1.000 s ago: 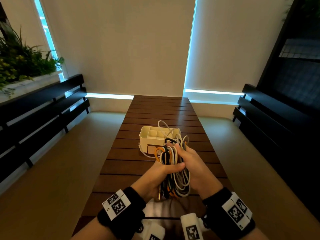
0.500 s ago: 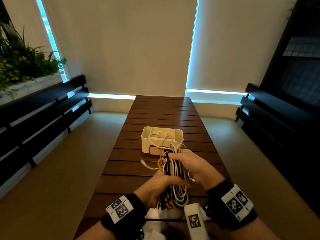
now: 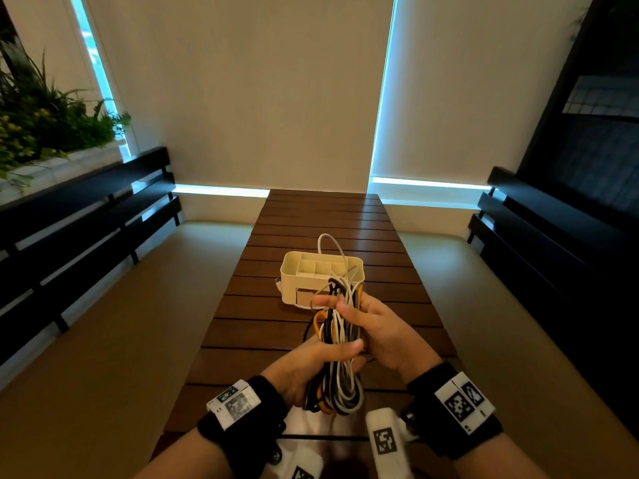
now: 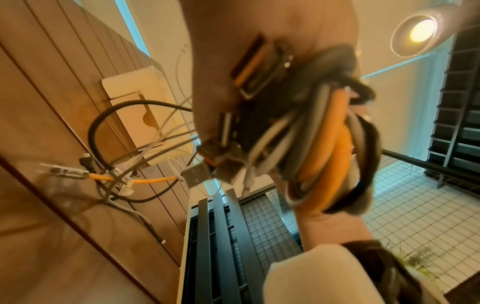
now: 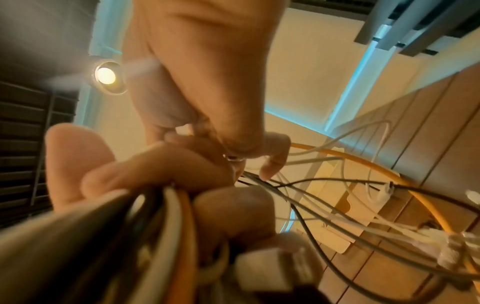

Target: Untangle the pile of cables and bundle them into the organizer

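A coiled bundle of black, white, grey and orange cables [image 3: 340, 385] hangs above the near part of the wooden table [image 3: 311, 219]. My left hand [image 3: 311, 364] grips the bundle round its middle, thumb across the front. My right hand [image 3: 349, 309] pinches strands at the top of the bundle, just in front of the white compartmented organizer [image 3: 311, 288]. A thin white loop [image 3: 328, 240] rises over the organizer. The left wrist view shows the coil [image 4: 324, 144] with USB plugs against my palm. Loose cable ends [image 4: 111, 176] trail on the table beside the organizer [image 4: 137, 86].
Beige cushioned benches [image 3: 103, 340] run along both sides of the narrow table, backed by dark slatted rails [image 3: 86, 216]. Plants [image 3: 41, 126] stand at the far left. Pale blinds close the far wall. The table's far half lies beyond the organizer.
My right hand has slid up the bundle toward the organizer and spread its fingers more. The white loop now stands higher over the organizer. My left hand keeps its grip.
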The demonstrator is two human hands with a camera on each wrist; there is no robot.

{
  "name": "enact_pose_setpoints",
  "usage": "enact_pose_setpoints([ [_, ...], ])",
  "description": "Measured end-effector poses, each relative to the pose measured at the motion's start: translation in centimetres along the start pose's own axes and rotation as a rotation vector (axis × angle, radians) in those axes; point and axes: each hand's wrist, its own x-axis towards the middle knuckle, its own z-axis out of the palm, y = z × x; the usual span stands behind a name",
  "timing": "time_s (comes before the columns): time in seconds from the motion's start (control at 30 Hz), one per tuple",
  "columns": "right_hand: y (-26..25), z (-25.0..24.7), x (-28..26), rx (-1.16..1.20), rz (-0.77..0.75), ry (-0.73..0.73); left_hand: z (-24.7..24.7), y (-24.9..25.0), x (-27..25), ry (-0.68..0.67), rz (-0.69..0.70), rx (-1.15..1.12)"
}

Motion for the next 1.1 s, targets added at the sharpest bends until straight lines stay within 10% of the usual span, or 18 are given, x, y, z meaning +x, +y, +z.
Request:
enact_pose_setpoints([
  [0.2, -0.6, 0.3, -0.3, -0.161, 0.007, 0.101, 0.1, 0.6, 0.4, 0.183, 0.176, 0.44],
  [0.4, -1.3, -1.7, -0.2, -0.761, 0.02, 0.843, -2.1, 1.9, 0.6, 0.239, 0.336, 0.776],
  [0.47, -2.0, -2.5, -0.7, -0.572, -0.231, 0.783, -2.3, 2.8, 0.1, 0.249, 0.387, 0.831],
  [0.57, -3.0, -2.5, -1.4, -0.432, -0.467, 0.224, -1.6, 4.5, -0.5, 0.157, 0.421, 0.95],
  [0.7, -3.4, -1.7, -0.7, -0.717, -0.361, -0.091, -0.3, 6.1, -1.1, 0.04, 0.403, 0.953],
  [1.1, 1.7, -6.2, 1.4, -1.103, 0.005, 0.547, 0.3, 9.4, -2.5, 0.114, 0.559, 0.175],
])
